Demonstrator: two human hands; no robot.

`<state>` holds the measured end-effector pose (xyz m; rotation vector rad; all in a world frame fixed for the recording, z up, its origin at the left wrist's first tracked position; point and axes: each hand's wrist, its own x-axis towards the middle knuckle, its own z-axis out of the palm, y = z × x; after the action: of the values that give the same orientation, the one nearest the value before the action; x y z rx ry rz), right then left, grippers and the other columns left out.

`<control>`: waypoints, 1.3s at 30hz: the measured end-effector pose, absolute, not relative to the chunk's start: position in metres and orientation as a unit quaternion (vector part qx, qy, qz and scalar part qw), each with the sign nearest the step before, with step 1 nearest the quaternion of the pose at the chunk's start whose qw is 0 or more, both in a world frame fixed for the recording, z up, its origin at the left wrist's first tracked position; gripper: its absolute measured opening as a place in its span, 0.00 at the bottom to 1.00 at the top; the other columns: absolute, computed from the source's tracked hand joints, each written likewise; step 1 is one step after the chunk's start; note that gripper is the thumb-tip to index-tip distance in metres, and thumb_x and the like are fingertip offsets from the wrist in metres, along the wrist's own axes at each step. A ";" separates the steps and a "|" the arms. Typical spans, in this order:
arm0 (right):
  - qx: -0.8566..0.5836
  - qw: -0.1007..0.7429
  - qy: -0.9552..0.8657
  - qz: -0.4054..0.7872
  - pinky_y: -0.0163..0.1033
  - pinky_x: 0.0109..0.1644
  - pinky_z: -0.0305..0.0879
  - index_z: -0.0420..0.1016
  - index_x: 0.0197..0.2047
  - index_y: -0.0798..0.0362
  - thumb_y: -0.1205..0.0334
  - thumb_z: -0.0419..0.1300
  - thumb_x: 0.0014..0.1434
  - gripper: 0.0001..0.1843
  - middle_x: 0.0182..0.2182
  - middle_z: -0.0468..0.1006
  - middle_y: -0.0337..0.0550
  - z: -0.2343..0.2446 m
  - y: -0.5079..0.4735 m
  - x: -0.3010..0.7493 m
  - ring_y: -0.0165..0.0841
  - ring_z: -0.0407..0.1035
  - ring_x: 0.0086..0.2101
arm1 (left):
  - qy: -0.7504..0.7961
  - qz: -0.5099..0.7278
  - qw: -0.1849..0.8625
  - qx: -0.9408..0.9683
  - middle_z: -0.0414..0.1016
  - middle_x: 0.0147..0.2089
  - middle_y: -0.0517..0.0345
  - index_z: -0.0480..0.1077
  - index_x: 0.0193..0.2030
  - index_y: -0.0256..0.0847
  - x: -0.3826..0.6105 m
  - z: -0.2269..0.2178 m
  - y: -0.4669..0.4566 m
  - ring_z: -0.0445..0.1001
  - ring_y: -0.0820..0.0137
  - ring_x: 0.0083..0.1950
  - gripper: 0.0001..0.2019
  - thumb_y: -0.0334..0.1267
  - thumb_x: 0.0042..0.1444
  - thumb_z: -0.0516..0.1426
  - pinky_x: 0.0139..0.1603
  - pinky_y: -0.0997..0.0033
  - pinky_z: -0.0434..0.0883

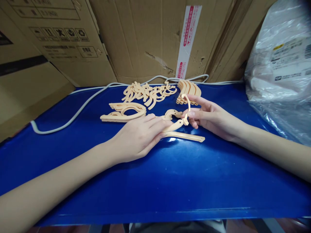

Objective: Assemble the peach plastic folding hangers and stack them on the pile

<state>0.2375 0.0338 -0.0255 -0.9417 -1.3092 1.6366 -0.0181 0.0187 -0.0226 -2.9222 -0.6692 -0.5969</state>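
Left forearm [63, 181]: nearest, reaching over the blue counter [170, 194]
Left hand [142, 136]: palm down over long cream pieces [186, 137]; grip hidden
Right hand [206, 115]: thumb and fingers pinching a curved hook [189, 103]
Hook's place: between the hands, foot beside a holed end
Behind: heaped small pieces [136, 92]

"What's everything sitting on?"
"A glossy blue tabletop [184, 184], with a white cable [79, 111] looping along its back and left side."
"And the beige pieces on it?"
"A jumbled heap of small hooks [136, 92] near the back, a neat stack of curved arms [189, 89] just right of that, and a flat cluster of longer pieces [121, 118] nearer the front."
"The right end?"
"A bulky, labelled plastic bag [274, 77]."
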 end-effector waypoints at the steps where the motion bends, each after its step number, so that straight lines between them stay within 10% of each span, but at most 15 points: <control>1: -0.373 0.407 -0.521 0.651 0.35 0.32 0.64 0.66 0.63 0.47 0.64 0.72 0.51 0.37 0.33 0.81 0.36 -0.026 0.034 0.238 0.25 0.68 0.26 | -0.217 -0.197 0.047 -0.955 0.77 0.54 0.48 0.66 0.57 0.34 -0.018 -0.023 0.019 0.74 0.63 0.48 0.15 0.35 0.72 0.44 0.47 0.64 0.68; 28: -0.363 0.399 -0.560 0.629 0.32 0.23 0.69 0.66 0.54 0.48 0.66 0.70 0.53 0.27 0.28 0.76 0.33 -0.027 0.033 0.238 0.26 0.68 0.24 | -0.190 -0.191 0.247 -0.931 0.82 0.45 0.50 0.70 0.60 0.33 -0.018 -0.025 0.013 0.78 0.64 0.45 0.16 0.29 0.70 0.48 0.43 0.64 0.69; 39: -0.349 0.376 -0.639 0.574 0.31 0.21 0.70 0.64 0.56 0.50 0.66 0.67 0.58 0.25 0.28 0.74 0.33 -0.033 0.027 0.231 0.25 0.69 0.22 | -0.213 -0.198 0.181 -0.940 0.82 0.46 0.52 0.72 0.57 0.35 -0.018 -0.026 0.013 0.78 0.66 0.43 0.16 0.31 0.71 0.46 0.41 0.68 0.70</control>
<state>0.2310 0.0275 -0.0329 -0.8924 -1.6340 1.4692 -0.0183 0.0133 -0.0260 -2.6540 -0.6008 -0.5586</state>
